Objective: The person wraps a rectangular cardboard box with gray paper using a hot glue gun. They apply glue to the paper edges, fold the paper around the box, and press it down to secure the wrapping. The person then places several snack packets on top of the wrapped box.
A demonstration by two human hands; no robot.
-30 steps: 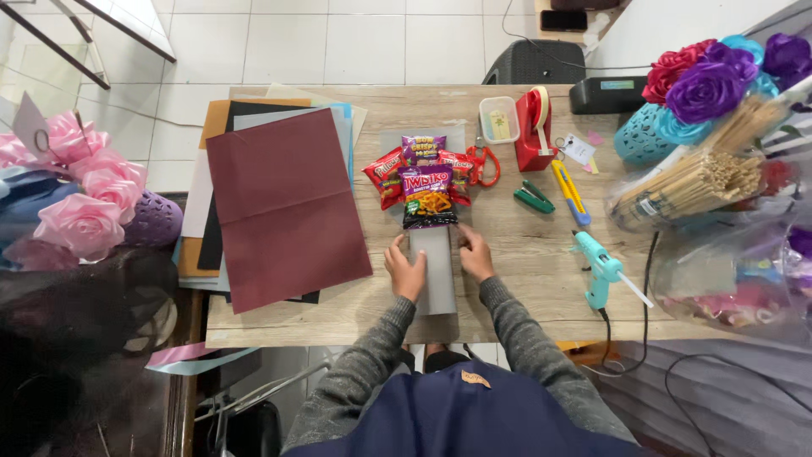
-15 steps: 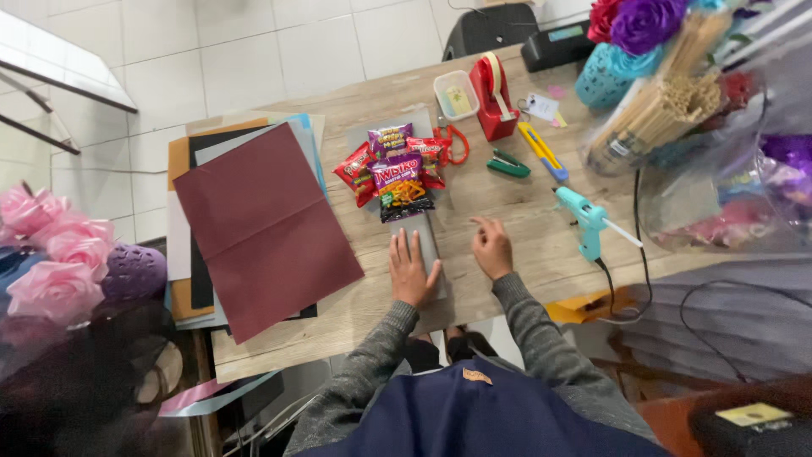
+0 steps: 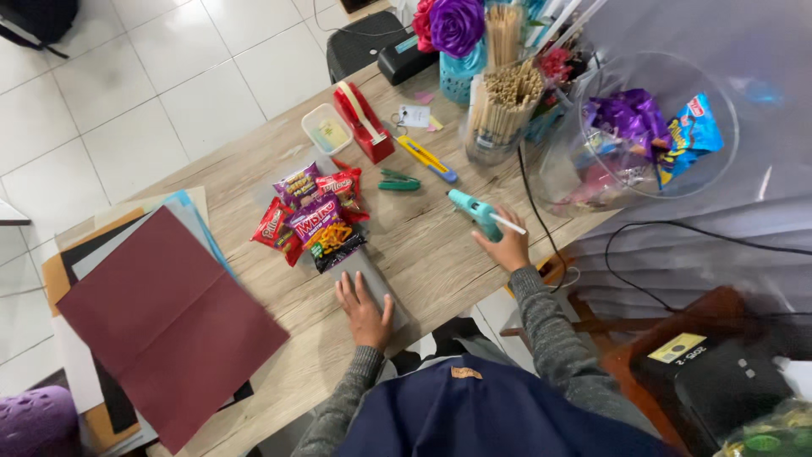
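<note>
My left hand (image 3: 365,311) flat, fingers spread, pinning grey card sheet (image 3: 365,272) at near tabletop (image 3: 423,245) edge, steadying attached cluster of snack packets (image 3: 311,224). My right hand (image 3: 510,247) closing round teal glue gun (image 3: 475,211) near right edge; grip partly hidden.

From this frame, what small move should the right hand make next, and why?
Probably close the right hand around the teal glue gun and lift it: the fingers are at its handle, not clearly gripping, while the left hand presses flat on the grey card beneath the snack packets.
</note>
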